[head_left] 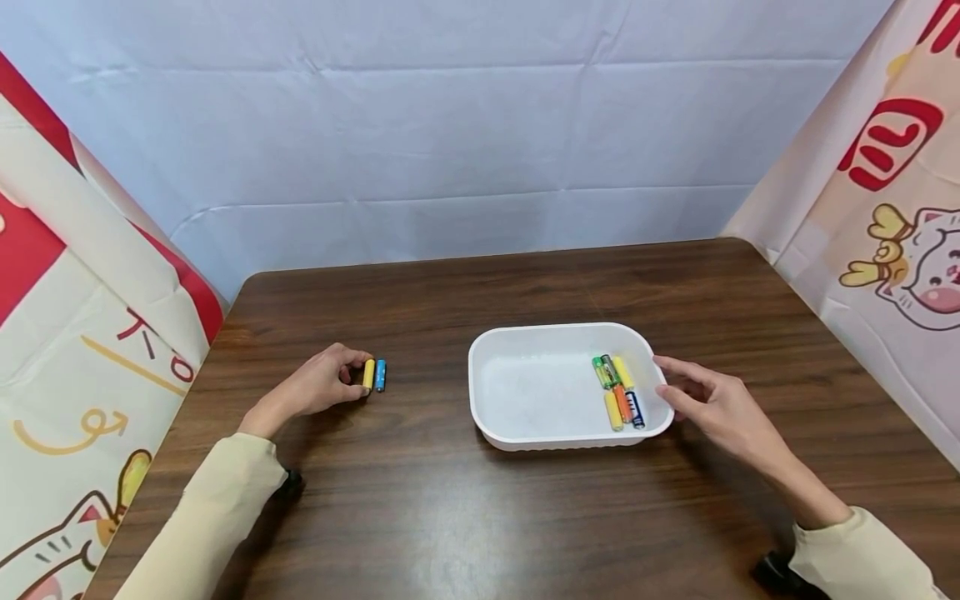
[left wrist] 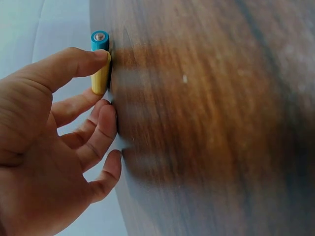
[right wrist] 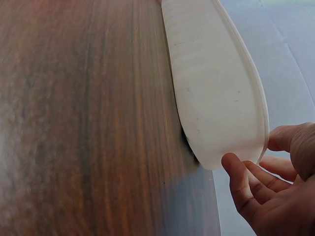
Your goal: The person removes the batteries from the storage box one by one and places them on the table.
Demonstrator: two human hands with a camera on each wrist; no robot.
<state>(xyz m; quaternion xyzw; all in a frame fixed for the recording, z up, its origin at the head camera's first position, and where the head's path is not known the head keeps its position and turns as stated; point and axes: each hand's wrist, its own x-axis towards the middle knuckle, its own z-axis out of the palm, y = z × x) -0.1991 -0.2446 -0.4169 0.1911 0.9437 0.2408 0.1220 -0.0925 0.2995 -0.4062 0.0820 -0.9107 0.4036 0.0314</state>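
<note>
At the table's left, my left hand (head_left: 324, 382) pinches a yellow battery (head_left: 368, 374) between thumb and fingers. Just to the right of it a blue battery (head_left: 381, 376) lies on the table; in the left wrist view the blue battery (left wrist: 100, 39) shows its metal end beyond the yellow one. My right hand (head_left: 712, 408) grips the right end of a white plastic tub (head_left: 517, 440). In the right wrist view, fingers (right wrist: 236, 172) rest against the tub's outer wall, with the thumb at its rim. Several batteries lie at the tub's right side, among them an orange battery (head_left: 622, 403) and a green battery (head_left: 602, 372).
The tub stands right of centre on a dark brown wooden table (head_left: 420, 517). A pale cloth backdrop (head_left: 450, 125) hangs behind the table, and printed cloths hang at the left and right sides.
</note>
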